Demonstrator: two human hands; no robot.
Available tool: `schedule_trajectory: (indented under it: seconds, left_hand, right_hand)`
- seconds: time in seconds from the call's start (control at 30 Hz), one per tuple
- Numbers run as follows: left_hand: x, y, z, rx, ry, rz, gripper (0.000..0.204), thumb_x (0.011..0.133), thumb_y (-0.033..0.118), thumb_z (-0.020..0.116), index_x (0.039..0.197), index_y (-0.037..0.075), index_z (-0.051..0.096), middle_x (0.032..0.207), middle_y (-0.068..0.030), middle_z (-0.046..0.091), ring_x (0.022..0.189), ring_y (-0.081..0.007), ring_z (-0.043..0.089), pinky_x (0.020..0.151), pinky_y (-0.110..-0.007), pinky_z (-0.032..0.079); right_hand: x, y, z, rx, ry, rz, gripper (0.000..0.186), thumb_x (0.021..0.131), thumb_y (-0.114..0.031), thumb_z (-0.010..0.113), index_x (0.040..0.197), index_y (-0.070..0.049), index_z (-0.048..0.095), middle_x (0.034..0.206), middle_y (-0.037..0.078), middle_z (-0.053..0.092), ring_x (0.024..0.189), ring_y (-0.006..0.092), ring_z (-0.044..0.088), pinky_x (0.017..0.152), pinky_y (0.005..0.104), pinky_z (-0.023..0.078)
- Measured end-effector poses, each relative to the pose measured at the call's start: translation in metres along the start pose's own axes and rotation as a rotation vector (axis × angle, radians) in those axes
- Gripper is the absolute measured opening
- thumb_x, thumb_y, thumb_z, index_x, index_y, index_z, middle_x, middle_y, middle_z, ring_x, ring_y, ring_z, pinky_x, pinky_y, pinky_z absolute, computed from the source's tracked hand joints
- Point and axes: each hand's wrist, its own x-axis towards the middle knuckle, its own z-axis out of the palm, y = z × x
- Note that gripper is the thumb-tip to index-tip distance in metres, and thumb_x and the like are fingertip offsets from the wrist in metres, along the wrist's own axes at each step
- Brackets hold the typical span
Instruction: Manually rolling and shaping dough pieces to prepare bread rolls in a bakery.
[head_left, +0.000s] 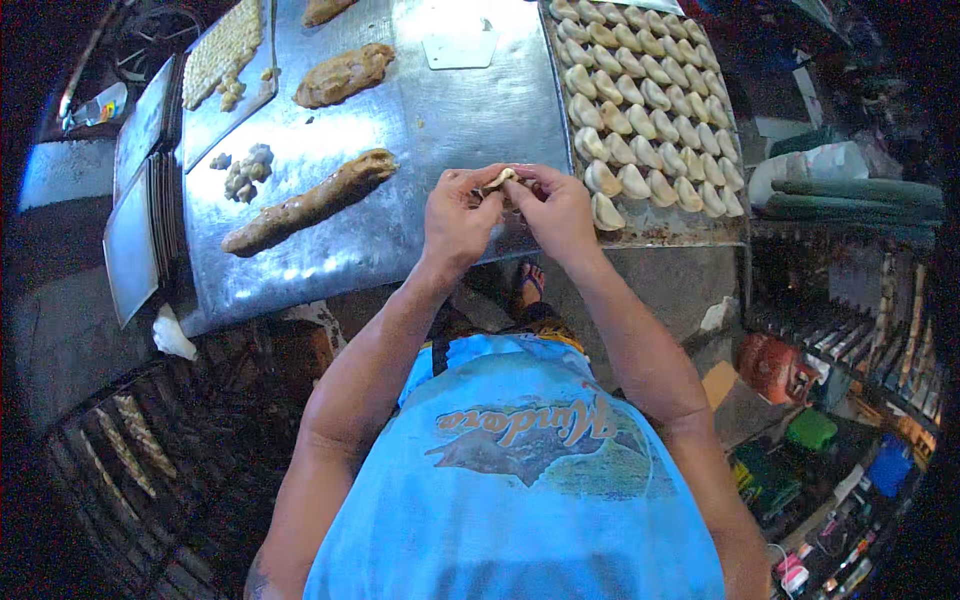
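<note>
Near the table's front edge, my left hand (458,218) and my right hand (562,212) meet, both closed on a small pale dough piece (508,178). The fingers pinch it from both sides and hide most of it. To the right of my hands, several rows of folded, half-moon dough pieces (655,127) cover a tray. A long roll of brown, sticky filling (310,203) lies left of my hands. Small grey-brown lumps (246,174) sit beyond its left end. Farther back is a shorter brown mass (345,75).
The metal table (380,255) spans the front. A board (262,80) at the far left carries many small dough balls (222,55). A flat white scraper (459,49) lies at the back. Thin trays (140,240) stack left; a red tank (774,368) stands at right.
</note>
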Motion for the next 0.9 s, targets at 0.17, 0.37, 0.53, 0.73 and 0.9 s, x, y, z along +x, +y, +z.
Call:
schedule_trajectory:
  seconds: [0.17, 0.37, 0.53, 0.73, 0.9]
  left_hand:
    - [0.007, -0.011, -0.006, 0.111, 0.006, 0.026, 0.032, 0.099, 0.001, 0.069, 0.13, -0.002, 0.072, 0.117, -0.0109, 0.074, 0.098, -0.0162, 0.073, 0.081, -0.03, 0.062]
    - [0.02, -0.008, -0.03, 0.133, -0.138, -0.092, 0.036, 0.098, 0.006, 0.072, 0.132, -0.007, 0.07, 0.114, -0.011, 0.075, 0.093, -0.0141, 0.073, 0.076, -0.03, 0.061]
    - [0.016, 0.025, -0.053, 0.291, -0.361, -0.107, 0.051, 0.089, 0.013, 0.079, 0.137, -0.002, 0.069, 0.116, -0.0158, 0.071, 0.096, -0.0217, 0.074, 0.085, -0.034, 0.059]
    - [0.027, 0.006, -0.066, 0.484, -0.369, 0.295, 0.056, 0.092, 0.019, 0.078, 0.144, 0.002, 0.064, 0.126, -0.0238, 0.063, 0.117, -0.0393, 0.067, 0.098, -0.044, 0.056]
    - [0.036, 0.004, -0.063, 0.457, -0.384, 0.309, 0.049, 0.092, 0.013, 0.077, 0.138, 0.002, 0.068, 0.125, -0.0228, 0.065, 0.114, -0.0411, 0.068, 0.099, -0.044, 0.056]
  right_hand:
    - [-0.009, -0.03, -0.001, -0.159, -0.022, -0.017, 0.03, 0.096, -0.017, 0.072, 0.124, -0.007, 0.078, 0.095, 0.021, 0.078, 0.084, 0.0324, 0.077, 0.081, 0.0412, 0.06]
    - [-0.013, -0.018, 0.005, -0.22, -0.073, -0.079, 0.026, 0.096, -0.015, 0.073, 0.12, -0.008, 0.079, 0.105, 0.024, 0.078, 0.093, 0.0382, 0.076, 0.087, 0.0426, 0.059]
    - [-0.003, -0.026, 0.013, -0.311, -0.033, 0.078, 0.025, 0.096, -0.02, 0.076, 0.115, -0.004, 0.08, 0.115, 0.02, 0.078, 0.106, 0.0343, 0.076, 0.093, 0.0398, 0.058]
    - [-0.007, 0.001, 0.027, 0.101, -0.073, 0.111, 0.032, 0.094, -0.012, 0.08, 0.124, -0.001, 0.077, 0.117, 0.015, 0.08, 0.106, 0.0229, 0.076, 0.095, 0.0347, 0.059]
    - [-0.005, 0.013, 0.037, -0.031, 0.115, 0.062, 0.032, 0.093, -0.007, 0.079, 0.124, 0.001, 0.077, 0.115, 0.014, 0.081, 0.103, 0.0179, 0.075, 0.093, 0.0335, 0.059]
